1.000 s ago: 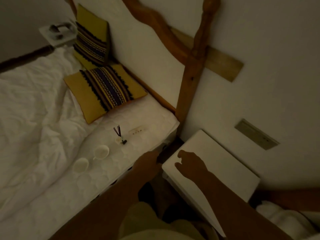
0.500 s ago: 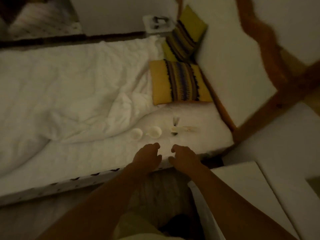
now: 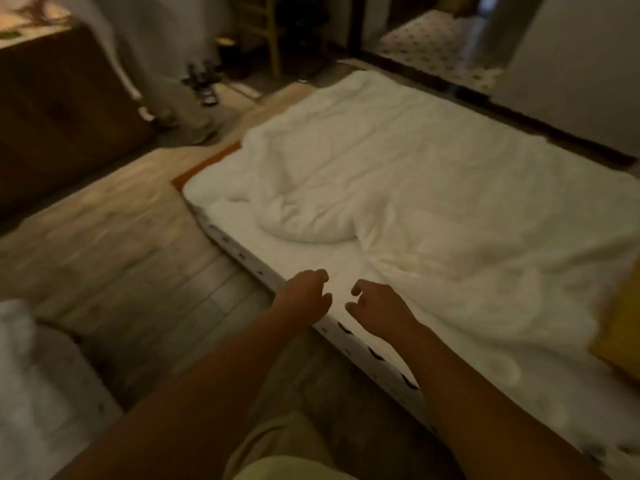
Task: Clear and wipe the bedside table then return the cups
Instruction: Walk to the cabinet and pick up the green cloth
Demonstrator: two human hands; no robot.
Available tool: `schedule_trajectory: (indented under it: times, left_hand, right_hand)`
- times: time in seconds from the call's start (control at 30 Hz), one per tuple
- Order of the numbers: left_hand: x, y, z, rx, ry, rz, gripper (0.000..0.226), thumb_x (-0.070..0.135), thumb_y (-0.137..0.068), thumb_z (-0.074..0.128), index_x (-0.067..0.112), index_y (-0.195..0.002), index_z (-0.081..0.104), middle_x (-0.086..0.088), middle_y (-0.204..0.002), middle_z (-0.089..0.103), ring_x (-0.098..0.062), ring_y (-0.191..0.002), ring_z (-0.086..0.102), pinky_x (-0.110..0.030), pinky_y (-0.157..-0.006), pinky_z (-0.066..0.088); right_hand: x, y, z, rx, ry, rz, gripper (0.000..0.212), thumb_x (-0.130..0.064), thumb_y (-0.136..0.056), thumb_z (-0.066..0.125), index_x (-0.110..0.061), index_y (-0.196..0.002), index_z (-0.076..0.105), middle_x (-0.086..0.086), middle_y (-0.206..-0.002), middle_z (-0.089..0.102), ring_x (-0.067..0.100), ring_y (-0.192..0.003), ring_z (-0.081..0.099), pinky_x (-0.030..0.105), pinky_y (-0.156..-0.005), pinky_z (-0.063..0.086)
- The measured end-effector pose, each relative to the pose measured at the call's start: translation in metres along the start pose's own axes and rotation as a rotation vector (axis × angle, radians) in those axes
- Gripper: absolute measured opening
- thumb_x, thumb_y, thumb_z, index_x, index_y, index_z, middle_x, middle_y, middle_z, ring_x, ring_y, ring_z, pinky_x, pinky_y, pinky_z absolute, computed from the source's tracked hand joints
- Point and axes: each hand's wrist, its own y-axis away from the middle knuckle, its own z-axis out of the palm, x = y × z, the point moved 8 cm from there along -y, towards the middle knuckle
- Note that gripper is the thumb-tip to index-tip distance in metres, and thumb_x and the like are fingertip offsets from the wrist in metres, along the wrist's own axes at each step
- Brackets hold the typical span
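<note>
both hands — left hand (image 3: 306,296); right hand (image 3: 377,308) — loosely curled over the bed (image 3: 450,188)

A: Where are we on the arms?
B: We see both forearms bare, stretched forward, converging. Left grip (image 3: 306,299) and right grip (image 3: 377,310) sit side by side, close but not touching, palms down.
A: Fingers?
B: Loosely curled on both, thumbs inward, nothing held.
</note>
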Motion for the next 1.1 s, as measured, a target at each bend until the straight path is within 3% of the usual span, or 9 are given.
schedule_trajectory:
  times: [0.2,0.4,0.6,0.73,0.93,1.1]
  left_hand:
    - [-0.133,0.003,-0.08,0.136,0.102,-0.287,0.037,0.027,-0.088,0.06,0.019,-0.123,0.057,-0.005,-0.121,0.062,-0.021,-0.108,0.059,-0.035,-0.09,0.05]
    - [-0.223,0.024,-0.128,0.266,0.17,-0.447,0.027,0.025,-0.088,0.061,0.016,-0.113,0.062,-0.005,-0.109,0.065,-0.021,-0.095,0.06,-0.03,-0.077,0.044]
    - [-0.303,-0.003,-0.166,0.304,0.171,-0.662,0.035,0.032,-0.087,0.061,0.021,-0.119,0.058,-0.004,-0.115,0.063,-0.021,-0.102,0.059,-0.029,-0.077,0.045]
    - [-0.336,-0.039,-0.199,0.346,0.177,-0.706,0.035,0.03,-0.088,0.06,0.017,-0.121,0.058,-0.007,-0.114,0.064,-0.022,-0.103,0.058,-0.03,-0.081,0.045]
    - [-0.381,-0.09,-0.264,0.416,0.165,-0.741,0.032,0.029,-0.092,0.055,0.015,-0.121,0.056,-0.007,-0.11,0.064,-0.022,-0.097,0.059,-0.029,-0.076,0.045]
    - [-0.443,-0.135,-0.322,0.428,0.129,-0.746,0.039,0.033,-0.092,0.056,0.017,-0.127,0.053,-0.008,-0.116,0.063,-0.024,-0.102,0.059,-0.034,-0.084,0.048]
  right_hand:
    - [-0.143,-0.075,0.044,-0.148,0.08,-0.242,0.036,-0.04,-0.088,0.058,-0.02,-0.118,0.056,0.004,-0.106,0.067,0.019,-0.093,0.062,0.032,-0.08,0.051]
    - [-0.245,-0.123,0.081,-0.276,0.148,-0.423,0.03,-0.035,-0.088,0.059,-0.017,-0.112,0.058,0.007,-0.101,0.067,0.024,-0.09,0.063,0.04,-0.083,0.054]
    - [-0.314,-0.21,0.102,-0.374,0.163,-0.52,0.037,-0.034,-0.089,0.058,-0.016,-0.122,0.055,0.008,-0.109,0.064,0.022,-0.094,0.06,0.033,-0.08,0.05]
    - [-0.366,-0.273,0.103,-0.386,0.183,-0.628,0.041,-0.034,-0.088,0.06,-0.015,-0.124,0.055,0.009,-0.108,0.066,0.024,-0.094,0.062,0.034,-0.081,0.052]
    - [-0.439,-0.36,0.091,-0.37,0.24,-0.728,0.041,-0.037,-0.087,0.062,-0.015,-0.122,0.056,0.011,-0.112,0.066,0.026,-0.1,0.062,0.041,-0.086,0.053]
    - [-0.514,-0.433,0.095,-0.347,0.322,-0.811,0.037,-0.037,-0.087,0.06,-0.015,-0.117,0.058,0.01,-0.11,0.066,0.026,-0.099,0.062,0.04,-0.084,0.053]
